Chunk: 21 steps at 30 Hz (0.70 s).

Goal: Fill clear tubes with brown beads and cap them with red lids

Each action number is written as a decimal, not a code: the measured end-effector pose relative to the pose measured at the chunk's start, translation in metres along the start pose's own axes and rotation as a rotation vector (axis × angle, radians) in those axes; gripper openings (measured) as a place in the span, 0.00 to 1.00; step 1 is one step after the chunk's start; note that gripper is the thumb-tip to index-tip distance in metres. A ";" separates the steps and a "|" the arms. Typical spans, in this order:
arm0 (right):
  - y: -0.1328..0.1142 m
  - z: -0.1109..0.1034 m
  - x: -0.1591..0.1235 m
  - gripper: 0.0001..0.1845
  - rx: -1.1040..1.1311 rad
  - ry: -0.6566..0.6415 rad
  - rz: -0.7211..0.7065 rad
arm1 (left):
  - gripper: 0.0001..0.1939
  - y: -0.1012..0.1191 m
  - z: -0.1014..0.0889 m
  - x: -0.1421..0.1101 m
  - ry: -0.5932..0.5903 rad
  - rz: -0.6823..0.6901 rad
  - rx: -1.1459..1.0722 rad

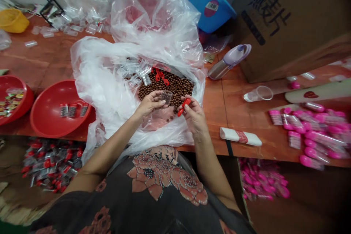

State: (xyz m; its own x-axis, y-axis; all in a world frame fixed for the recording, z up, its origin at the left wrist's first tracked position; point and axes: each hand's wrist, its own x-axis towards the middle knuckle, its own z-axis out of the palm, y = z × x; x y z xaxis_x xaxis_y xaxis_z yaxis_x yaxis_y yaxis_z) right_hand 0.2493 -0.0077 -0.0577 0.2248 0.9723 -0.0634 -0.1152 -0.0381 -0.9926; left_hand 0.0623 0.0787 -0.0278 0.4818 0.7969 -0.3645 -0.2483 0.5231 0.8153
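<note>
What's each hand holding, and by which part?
The left hand pinches a small clear plastic container at its near edge; the right hand grips a red plastic piece around its middle between thumb and fingers.

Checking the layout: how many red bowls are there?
2: a red bowl at far left with wrapped sweets, another red bowl right of it with three packets; more may be hidden.

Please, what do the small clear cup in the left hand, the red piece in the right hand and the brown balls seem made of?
The small clear cup looks like thin rigid plastic, glossy and see-through. The red piece looks like moulded plastic, evenly coloured and shiny. The brown balls have a smooth, faint sheen, perhaps a candy coating, but the look cannot settle it.
</note>
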 end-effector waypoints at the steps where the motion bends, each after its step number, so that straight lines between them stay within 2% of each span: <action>1: -0.003 0.003 0.000 0.24 -0.004 0.005 -0.007 | 0.22 0.000 -0.001 -0.004 -0.002 0.010 0.019; 5: -0.025 0.015 0.001 0.20 -0.135 0.013 -0.097 | 0.22 0.000 -0.001 -0.017 -0.030 0.038 0.147; 9: -0.045 0.025 0.006 0.17 -0.333 -0.141 -0.238 | 0.21 -0.001 -0.002 -0.024 -0.051 0.038 0.202; 11: -0.048 0.028 0.009 0.17 -0.391 -0.210 -0.298 | 0.21 -0.001 -0.004 -0.026 -0.050 0.043 0.170; 14: -0.042 0.030 0.011 0.16 -0.461 -0.220 -0.350 | 0.21 0.000 -0.008 -0.027 -0.053 0.041 0.126; 18: -0.030 0.025 0.011 0.16 -0.463 -0.214 -0.281 | 0.19 0.000 -0.014 -0.029 -0.043 0.038 0.139; 21: -0.024 0.020 0.011 0.22 -0.394 -0.210 -0.194 | 0.19 -0.002 -0.016 -0.030 -0.018 0.049 0.194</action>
State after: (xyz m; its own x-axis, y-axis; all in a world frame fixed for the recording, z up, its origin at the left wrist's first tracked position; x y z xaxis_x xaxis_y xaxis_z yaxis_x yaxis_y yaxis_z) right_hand 0.2350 0.0088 -0.0328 0.0008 0.9941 0.1088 0.2942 0.1037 -0.9501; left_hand 0.0353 0.0584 -0.0258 0.4885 0.8135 -0.3157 -0.1062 0.4146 0.9038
